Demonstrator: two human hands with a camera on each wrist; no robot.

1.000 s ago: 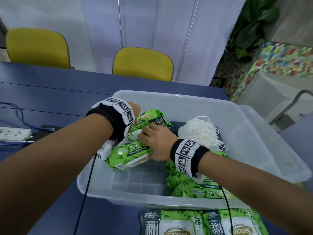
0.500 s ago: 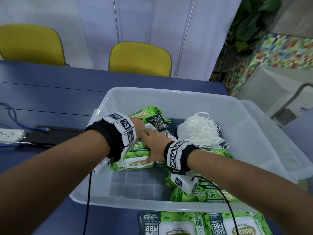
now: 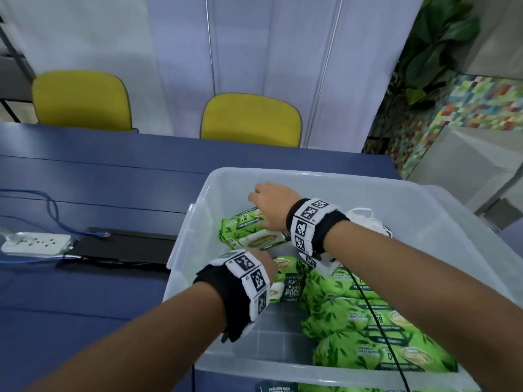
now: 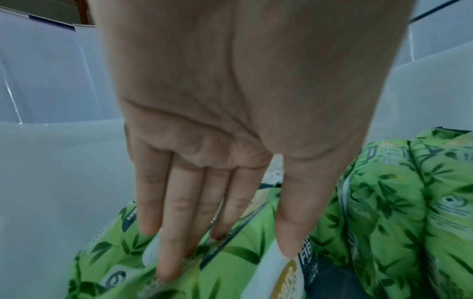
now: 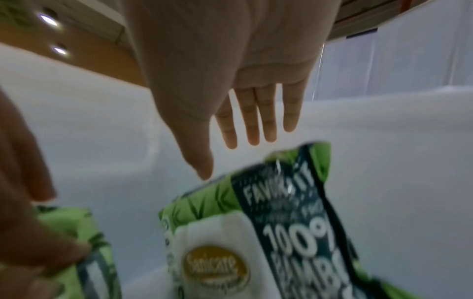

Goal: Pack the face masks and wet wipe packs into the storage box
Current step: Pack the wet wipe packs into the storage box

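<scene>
A dark blue table (image 3: 113,176) carries a big translucent storage box (image 3: 441,222), with two yellow chairs (image 3: 250,120) pulled up along its far edge. To the left of the box lie a flat black slab (image 3: 127,246) and a white power strip (image 3: 34,243) with a blue cable (image 3: 51,206) looping away from it.

Inside the box, a heap of green wet wipe packs (image 3: 368,321) fills the right near part (the labels face every which way). One more green pack (image 3: 249,230) lies flat toward the far left corner, and another pack (image 3: 288,278) sits just nearer, between it and the heap. A bundle of white face masks (image 3: 373,222) shows behind the right forearm, toward the far right of the box. Further packs (image 3: 311,387) lie on the table at the near rim, outside it.

The right hand (image 3: 271,205) hovers over the far pack; in the right wrist view its fingers (image 5: 253,119) are straight and slightly spread, holding nothing, just above the pack's edge. The left hand (image 3: 264,261) reaches down onto the nearer pack; in the left wrist view its fingers (image 4: 174,232) are straight and close together, their tips pressing on the green wrapper, the thumb lying along the white lid flap.
</scene>
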